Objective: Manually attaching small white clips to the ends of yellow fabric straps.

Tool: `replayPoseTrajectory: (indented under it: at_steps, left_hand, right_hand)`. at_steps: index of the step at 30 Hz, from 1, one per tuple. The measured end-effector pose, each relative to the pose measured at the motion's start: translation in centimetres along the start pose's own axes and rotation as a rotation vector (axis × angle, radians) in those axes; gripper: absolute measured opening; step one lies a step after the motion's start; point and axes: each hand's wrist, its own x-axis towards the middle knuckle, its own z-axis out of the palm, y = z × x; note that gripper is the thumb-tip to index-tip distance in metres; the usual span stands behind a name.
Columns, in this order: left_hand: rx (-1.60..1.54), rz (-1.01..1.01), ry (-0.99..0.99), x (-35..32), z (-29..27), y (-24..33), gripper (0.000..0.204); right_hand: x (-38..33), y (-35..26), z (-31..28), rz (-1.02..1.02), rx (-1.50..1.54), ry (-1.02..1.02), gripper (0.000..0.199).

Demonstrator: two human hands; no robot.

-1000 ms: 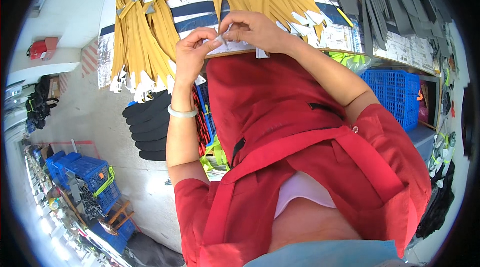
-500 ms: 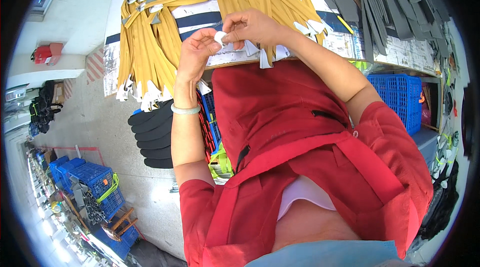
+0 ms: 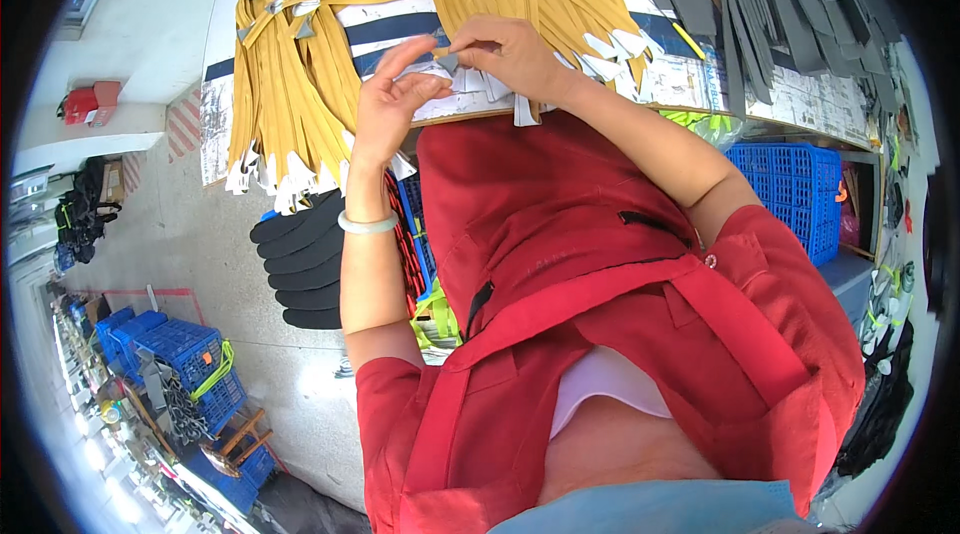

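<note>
Zipper slider [image 3: 449,61], a small grey metal piece, sits pinched between the thumb and fingertips of the right hand [image 3: 510,54] at about 12 o'clock, held over the near edge of the workbench [image 3: 690,84]. Just beside it, at 11 o'clock, the left hand [image 3: 392,99] has its fingers half curled and loosely spread, fingertips touching white-tipped tape ends [image 3: 470,84]; whether it grips one cannot be told. The two hands are close together, almost meeting.

Risk lies in the piece's smallness: a slack pinch could let it drop over the bench edge toward the concrete floor [image 3: 200,224], among stacked black soles [image 3: 305,264]. With many tape ends crowded under the fingers, the wrong strand could be caught, or neighbouring strands dragged off the edge where they already overhang.

Yellow zipper tapes [image 3: 300,64] fan in a thick bundle across the bench from 10 to 1 o'clock, white ends dangling. Dark grey strips [image 3: 780,4] lie at 1 o'clock. A blue plastic crate [image 3: 800,174] stands at 3 o'clock, and more blue crates [image 3: 180,354] at 8 o'clock. A pale bangle [image 3: 367,225] circles the left wrist; a red apron [image 3: 600,314] fills the lower frame.
</note>
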Motion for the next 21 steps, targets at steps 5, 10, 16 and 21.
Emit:
replayPoseTrajectory:
  at_steps: [5, 10, 16, 21]
  left_hand:
    - [0.134, -0.087, 0.085, 0.0, -0.6, -0.2, 0.016]
    - [0.317, 0.054, 0.095, -1.1, 0.9, -1.2, 0.002]
    - [0.536, 0.188, 0.124, -2.2, 1.6, -0.7, 0.004]
    - [0.441, 0.387, 0.567, -1.5, -6.0, 2.3, 0.009]
  right_hand:
    - [-0.4, -1.5, 0.4, 0.37, 0.459, -0.064, 0.013]
    - [-0.9, -1.9, -0.3, 0.653, 0.58, -0.127, 0.029]
    - [-1.3, -2.6, -1.0, 0.593, 0.418, -0.191, 0.026]
    - [-1.1, -3.2, -3.2, 0.612, 0.492, -0.028, 0.021]
